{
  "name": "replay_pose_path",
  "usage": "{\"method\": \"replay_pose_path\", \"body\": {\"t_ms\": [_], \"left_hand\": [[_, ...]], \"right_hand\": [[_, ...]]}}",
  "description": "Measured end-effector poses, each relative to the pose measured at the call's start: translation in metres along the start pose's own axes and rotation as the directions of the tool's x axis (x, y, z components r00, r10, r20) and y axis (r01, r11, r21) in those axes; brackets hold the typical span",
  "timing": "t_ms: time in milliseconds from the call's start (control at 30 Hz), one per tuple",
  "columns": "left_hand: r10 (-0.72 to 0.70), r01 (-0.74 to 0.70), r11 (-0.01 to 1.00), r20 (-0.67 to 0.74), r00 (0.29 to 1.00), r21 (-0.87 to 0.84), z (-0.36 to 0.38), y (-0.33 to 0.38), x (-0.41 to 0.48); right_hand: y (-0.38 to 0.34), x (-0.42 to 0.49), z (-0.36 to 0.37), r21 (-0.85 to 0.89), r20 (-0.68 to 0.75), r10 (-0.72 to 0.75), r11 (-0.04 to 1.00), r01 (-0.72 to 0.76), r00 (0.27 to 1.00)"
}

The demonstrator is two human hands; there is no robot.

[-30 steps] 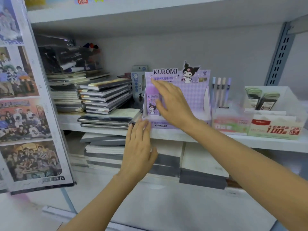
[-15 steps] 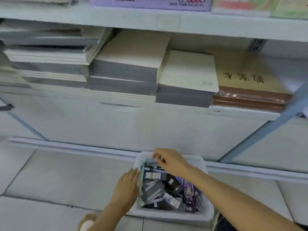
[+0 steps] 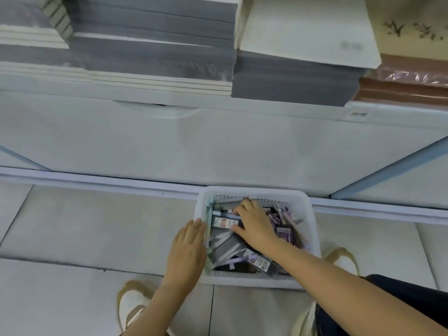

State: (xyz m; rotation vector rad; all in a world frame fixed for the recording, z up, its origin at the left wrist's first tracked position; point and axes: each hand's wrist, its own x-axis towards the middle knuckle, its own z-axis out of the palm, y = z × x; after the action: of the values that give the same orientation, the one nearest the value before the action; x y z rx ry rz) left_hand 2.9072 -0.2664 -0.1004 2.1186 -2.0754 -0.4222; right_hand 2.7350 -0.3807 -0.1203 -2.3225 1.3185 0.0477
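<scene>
Head view, person crouched over a white plastic basket [image 3: 313,238] on the floor tiles [image 3: 97,226], at 5 o'clock in the frame. The basket is filled with loose stationery packets, dark ones at its 9 o'clock side and purple pen packs [image 3: 284,232] at 3 o'clock. The left hand [image 3: 188,251] lies flat, fingers straight, against the basket's 9 o'clock rim and steadies it. The right hand [image 3: 255,226] is inside the basket, its fingers and thumb straddling the 3 o'clock end of a dark packet with a red-and-white label [image 3: 223,223]; whether they have clamped on it cannot be told. The packet lies among the others, not lifted. Judged progress: early in a pick, with selection under way and the grasp, lift and carry remaining. Stacked paper reams [image 3: 155,44] fill the shelf at 12 o'clock.
</scene>
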Motion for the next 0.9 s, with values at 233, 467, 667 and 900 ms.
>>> {"method": "replay_pose_path", "body": {"t_ms": [233,467,667,900], "left_hand": [[-0.032,0.025,0.992,-0.060,0.998,-0.120,-0.007,0.004,0.004],[-0.077,0.073,0.974,-0.012,0.997,-0.215,-0.012,0.003,0.007],[-0.382,0.312,0.627,0.067,0.922,-0.714,-0.022,0.016,0.025],[-0.494,0.339,-0.110,0.347,0.797,-0.934,-0.031,0.016,0.034]], "right_hand": [[0.000,0.001,-0.005,0.285,0.167,0.108,0.946,-0.153,0.980],[0.006,0.003,-0.020,0.307,0.280,0.071,0.938,-0.159,0.957],[-0.001,0.007,-0.060,0.711,0.183,0.048,0.683,-0.166,0.982],[-0.031,0.003,-0.045,0.685,0.285,-0.096,0.716,-0.133,0.954]]}}
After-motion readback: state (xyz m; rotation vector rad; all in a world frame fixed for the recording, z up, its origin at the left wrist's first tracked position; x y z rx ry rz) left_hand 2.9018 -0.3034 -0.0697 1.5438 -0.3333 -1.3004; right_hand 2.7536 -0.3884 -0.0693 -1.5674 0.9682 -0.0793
